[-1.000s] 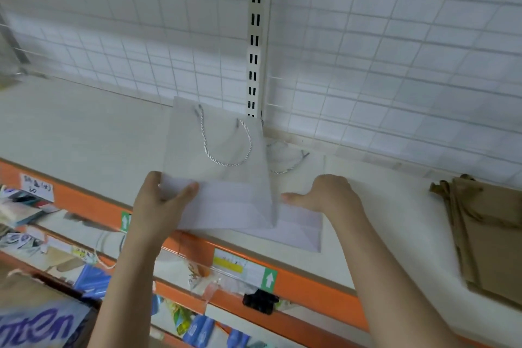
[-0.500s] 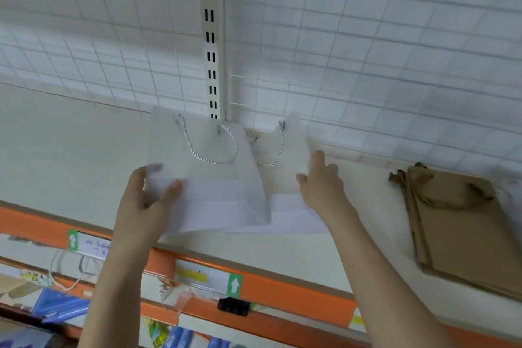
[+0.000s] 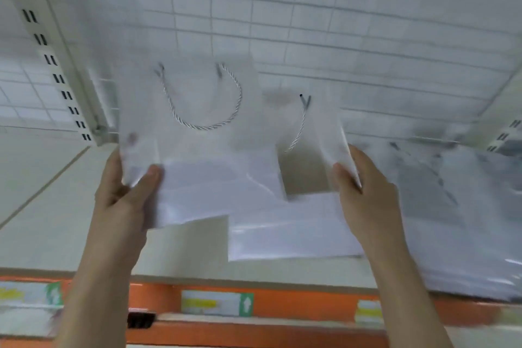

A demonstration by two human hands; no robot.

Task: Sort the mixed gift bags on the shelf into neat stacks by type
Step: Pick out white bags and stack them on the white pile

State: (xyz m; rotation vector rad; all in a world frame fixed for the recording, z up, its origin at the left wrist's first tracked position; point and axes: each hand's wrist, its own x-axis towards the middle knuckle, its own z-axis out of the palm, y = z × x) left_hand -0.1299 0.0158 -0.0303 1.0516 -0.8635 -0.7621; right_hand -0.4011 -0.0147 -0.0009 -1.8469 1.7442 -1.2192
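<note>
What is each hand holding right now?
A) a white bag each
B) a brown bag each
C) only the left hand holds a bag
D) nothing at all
A: the left hand pinches one white gift bag by its edge, and the right hand grips a second white bag.

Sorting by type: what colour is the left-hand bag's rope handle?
Silver-white twisted cord, clearest in the head view.

Wire grid backing (image 3: 339, 22), slotted upright (image 3: 50, 59)
</note>
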